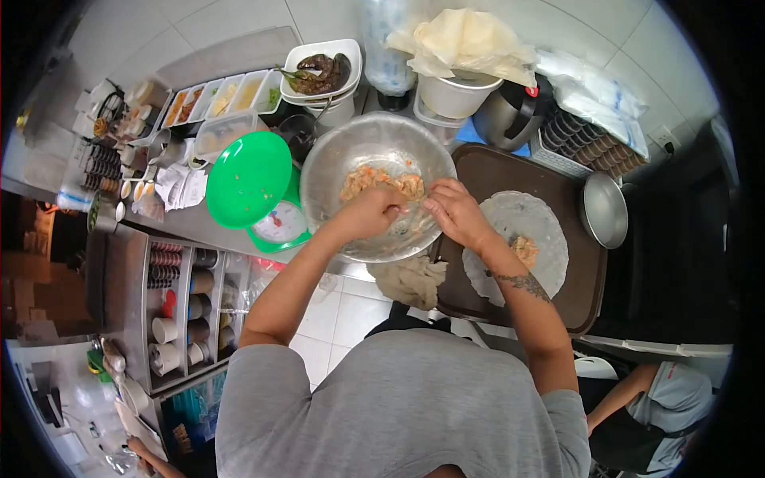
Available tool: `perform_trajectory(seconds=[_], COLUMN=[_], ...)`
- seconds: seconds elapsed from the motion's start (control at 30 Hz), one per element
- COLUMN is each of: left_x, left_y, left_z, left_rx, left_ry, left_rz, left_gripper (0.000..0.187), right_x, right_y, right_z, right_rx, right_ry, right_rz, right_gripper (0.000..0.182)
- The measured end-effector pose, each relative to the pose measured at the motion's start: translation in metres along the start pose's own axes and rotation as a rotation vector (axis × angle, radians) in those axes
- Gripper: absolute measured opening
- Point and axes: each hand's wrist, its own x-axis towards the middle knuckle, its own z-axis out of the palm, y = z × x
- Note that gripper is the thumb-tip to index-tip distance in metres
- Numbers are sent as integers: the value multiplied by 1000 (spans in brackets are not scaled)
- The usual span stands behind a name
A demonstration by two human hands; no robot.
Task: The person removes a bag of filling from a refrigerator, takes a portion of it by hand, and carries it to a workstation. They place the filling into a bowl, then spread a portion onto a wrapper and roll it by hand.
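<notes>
A large metal mixing bowl (335, 171) holds an orange and white chopped filling (410, 185). Over the filling, inside the bowl, my left hand (373, 212) is closed with its fingers curled; whatever they pinch is hidden. My right hand (458, 212) lies at the bowl's right rim, its fingers bent over the edge. Below my right forearm, a round translucent wrapper sheet (510, 215) is spread on a brown tray (586, 307). A small heap of filling (523, 251) sits on that sheet.
Left of the bowl stands a green kitchen scale (279, 225) with a green plate (249, 179) on top. A cloth (408, 280) lies at the counter edge. A metal bowl (606, 211) is right of the tray. Another person (669, 414) is at lower right.
</notes>
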Motion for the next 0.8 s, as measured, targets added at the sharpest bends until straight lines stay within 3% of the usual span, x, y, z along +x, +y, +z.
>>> perform_trajectory(seconds=[0.1,0.2,0.3,0.5,0.6,0.8], left_x=[11,8,2,9,5,-19], left_y=[2,5,12,-14,-22,-9], left_z=[29,33,7,2,18,17], left_rx=[-62,35,211,303,627,672], left_ry=[40,-33,-408,165,-111,170], left_rz=[274,280,50,112,77,303], left_gripper=[12,9,6,12,17,18], right_x=[1,-1,-2,5,11,25], right_y=[3,3,5,-3,-3,-15], right_z=[8,8,8,-3,-4,-3], right_rx=[6,3,26,-208,-360,-421], right_ry=[110,124,99,-99,-202,-431], right_rz=[-16,-19,-5,16,54,211], right_gripper=[24,23,20,21,31,37])
